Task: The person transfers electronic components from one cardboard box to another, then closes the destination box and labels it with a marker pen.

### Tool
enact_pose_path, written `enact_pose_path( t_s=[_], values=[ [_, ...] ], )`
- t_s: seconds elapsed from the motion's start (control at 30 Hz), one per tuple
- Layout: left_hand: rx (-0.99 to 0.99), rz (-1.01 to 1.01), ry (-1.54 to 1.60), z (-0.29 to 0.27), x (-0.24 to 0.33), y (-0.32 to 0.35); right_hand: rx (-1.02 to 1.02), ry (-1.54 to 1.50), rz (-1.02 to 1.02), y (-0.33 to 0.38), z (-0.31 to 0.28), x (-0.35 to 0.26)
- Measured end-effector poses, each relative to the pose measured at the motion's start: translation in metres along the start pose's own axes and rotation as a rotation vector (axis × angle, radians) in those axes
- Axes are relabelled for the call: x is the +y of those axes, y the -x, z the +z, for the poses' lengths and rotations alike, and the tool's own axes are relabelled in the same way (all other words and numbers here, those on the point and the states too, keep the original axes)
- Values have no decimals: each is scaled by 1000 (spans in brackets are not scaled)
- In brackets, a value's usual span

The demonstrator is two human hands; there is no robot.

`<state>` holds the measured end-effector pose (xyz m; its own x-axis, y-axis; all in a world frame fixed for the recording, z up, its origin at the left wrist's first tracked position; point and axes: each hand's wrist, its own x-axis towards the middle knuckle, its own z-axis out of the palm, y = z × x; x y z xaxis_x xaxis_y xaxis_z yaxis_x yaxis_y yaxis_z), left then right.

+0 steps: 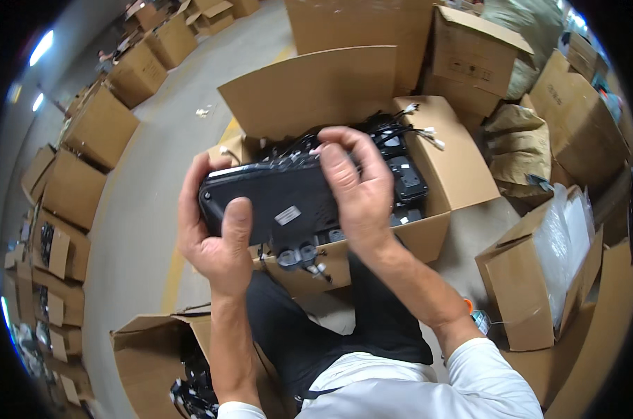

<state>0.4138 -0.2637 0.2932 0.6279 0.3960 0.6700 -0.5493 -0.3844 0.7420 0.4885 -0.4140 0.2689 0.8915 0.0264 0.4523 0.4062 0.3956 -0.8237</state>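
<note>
I hold a flat black plastic unit (278, 199) with rounded corners and a small grey sticker, over an open cardboard box (463, 174). My left hand (215, 234) grips its left end, thumb across the face. My right hand (358, 188) wraps over its right end, fingers curled on the top edge. Grey connectors with short wires (299, 257) hang from the unit's lower edge. More black parts with white-plugged cables (407, 150) lie inside the box under my hands.
Another open box with black parts (149, 356) stands at my lower left. A box lined with clear plastic (540, 272) is at the right. Several closed and open cartons (96, 129) ring the grey floor with a yellow line (173, 276).
</note>
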Motion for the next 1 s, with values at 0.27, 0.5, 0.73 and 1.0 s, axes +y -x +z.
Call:
enact_pose_path(
  t_s=[0.27,0.5,0.73,1.0],
  values=[
    [-42,-210,283,-4,-20,-16,-313,223,-387,-48,-10,-14],
    [28,-26,99,-7,-48,-28,-674,181,-99,-82,-34,-3],
    [-20,-133,259,-4,-59,-33,-709,397,-209,-88,-33,-9],
    [153,-177,-55,-43,-74,-4,-632,1125,-777,-110,-48,-62]
  ],
)
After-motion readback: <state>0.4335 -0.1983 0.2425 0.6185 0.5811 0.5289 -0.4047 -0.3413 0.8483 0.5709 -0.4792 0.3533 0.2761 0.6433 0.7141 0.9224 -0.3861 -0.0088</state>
